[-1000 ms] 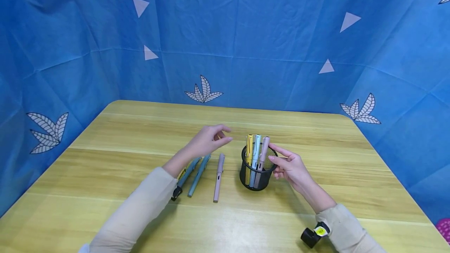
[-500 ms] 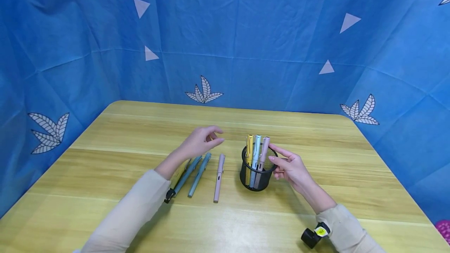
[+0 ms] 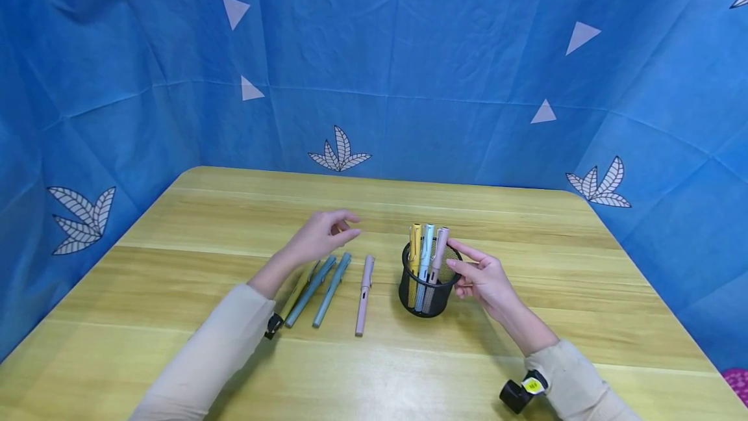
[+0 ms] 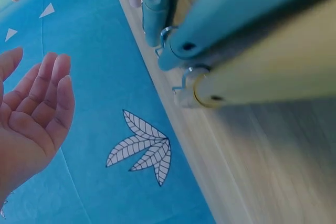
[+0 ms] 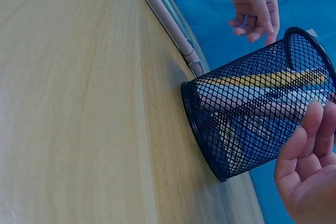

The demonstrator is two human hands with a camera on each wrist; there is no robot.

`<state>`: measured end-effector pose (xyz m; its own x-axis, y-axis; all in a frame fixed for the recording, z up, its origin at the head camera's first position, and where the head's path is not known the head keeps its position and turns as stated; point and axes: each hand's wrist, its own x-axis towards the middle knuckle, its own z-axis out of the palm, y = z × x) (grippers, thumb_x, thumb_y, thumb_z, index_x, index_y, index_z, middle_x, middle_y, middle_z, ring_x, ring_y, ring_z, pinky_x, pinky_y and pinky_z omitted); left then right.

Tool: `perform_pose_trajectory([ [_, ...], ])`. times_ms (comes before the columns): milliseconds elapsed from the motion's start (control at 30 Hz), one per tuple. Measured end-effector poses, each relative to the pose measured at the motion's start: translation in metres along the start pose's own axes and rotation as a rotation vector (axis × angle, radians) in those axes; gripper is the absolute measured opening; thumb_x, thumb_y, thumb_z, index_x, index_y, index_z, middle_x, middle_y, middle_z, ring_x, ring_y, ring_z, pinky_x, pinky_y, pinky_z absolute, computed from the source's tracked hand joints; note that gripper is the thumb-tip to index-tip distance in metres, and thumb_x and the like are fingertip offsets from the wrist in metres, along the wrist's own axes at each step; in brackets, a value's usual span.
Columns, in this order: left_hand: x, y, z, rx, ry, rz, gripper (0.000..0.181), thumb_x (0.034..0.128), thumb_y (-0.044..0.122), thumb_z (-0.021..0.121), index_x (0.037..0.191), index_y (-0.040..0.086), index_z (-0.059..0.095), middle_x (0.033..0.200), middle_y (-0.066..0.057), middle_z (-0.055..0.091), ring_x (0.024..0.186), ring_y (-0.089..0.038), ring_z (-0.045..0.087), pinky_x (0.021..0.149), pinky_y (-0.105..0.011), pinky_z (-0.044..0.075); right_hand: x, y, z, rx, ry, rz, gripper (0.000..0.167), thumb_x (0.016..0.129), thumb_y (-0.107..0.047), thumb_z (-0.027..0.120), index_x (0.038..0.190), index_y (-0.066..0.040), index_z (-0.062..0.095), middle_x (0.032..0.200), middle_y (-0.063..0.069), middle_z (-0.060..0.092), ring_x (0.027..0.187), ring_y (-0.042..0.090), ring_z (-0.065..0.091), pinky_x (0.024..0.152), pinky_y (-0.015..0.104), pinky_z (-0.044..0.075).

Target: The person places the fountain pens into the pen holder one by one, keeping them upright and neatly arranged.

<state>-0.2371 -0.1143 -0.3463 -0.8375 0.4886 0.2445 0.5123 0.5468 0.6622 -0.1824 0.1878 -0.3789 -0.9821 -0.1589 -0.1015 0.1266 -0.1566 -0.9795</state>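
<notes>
My left hand holds nothing, its fingers loosely bent, above the table beyond several capped pens. Those lying there are a lilac pen, two teal pens side by side and a yellow pen, partly hidden by my left wrist in the head view. A black mesh pen holder stands upright on the right. In it lean a yellow pen, a light blue pen and a lilac pen. My right hand grips the holder's right rim between thumb and fingers.
The wooden table has a blue patterned curtain behind it and along both sides. A black wrist camera is strapped to my right sleeve, and another to my left.
My left hand has drawn back to the left, away from the pen holder, uncovering more of the yellow pen. The right hand and the holder have stayed still.
</notes>
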Motion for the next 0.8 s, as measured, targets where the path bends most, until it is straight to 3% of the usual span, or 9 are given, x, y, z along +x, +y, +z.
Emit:
perform_pose_trajectory([
  [167,-0.002,-0.005,-0.003,-0.014,-0.006,-0.011,0.028,0.0899,0.02,0.055,0.11,0.001,0.058,0.083,-0.012,0.062,0.067,-0.029,0.057,0.055,-0.027,0.046,-0.001,-0.001,0.0,-0.023,0.011,0.001,0.052,0.083,-0.004,0.061,0.131,-0.006,0.042,0.071,0.004,0.065,0.043,0.009,0.051,0.046,0.021,0.047],
  [533,-0.01,-0.008,-0.007,0.021,-0.046,-0.045,0.028,0.09,0.018,0.054,0.108,-0.003,0.058,0.081,-0.012,0.062,0.066,-0.027,0.058,0.055,-0.026,0.047,0.0,-0.005,0.001,-0.096,0.017,0.03,0.055,0.081,-0.007,0.064,0.131,-0.005,0.041,0.063,0.003,0.059,0.045,0.009,0.051,0.048,0.022,0.048],
  [800,-0.014,-0.015,-0.013,0.135,-0.107,-0.095,0.028,0.0886,0.02,0.057,0.107,0.0,0.062,0.08,-0.004,0.06,0.068,-0.013,0.053,0.058,-0.026,0.045,-0.002,-0.008,0.001,-0.142,0.015,0.04,0.057,0.082,-0.01,0.065,0.132,-0.004,0.039,0.057,0.002,0.056,0.045,0.009,0.051,0.049,0.022,0.048],
])
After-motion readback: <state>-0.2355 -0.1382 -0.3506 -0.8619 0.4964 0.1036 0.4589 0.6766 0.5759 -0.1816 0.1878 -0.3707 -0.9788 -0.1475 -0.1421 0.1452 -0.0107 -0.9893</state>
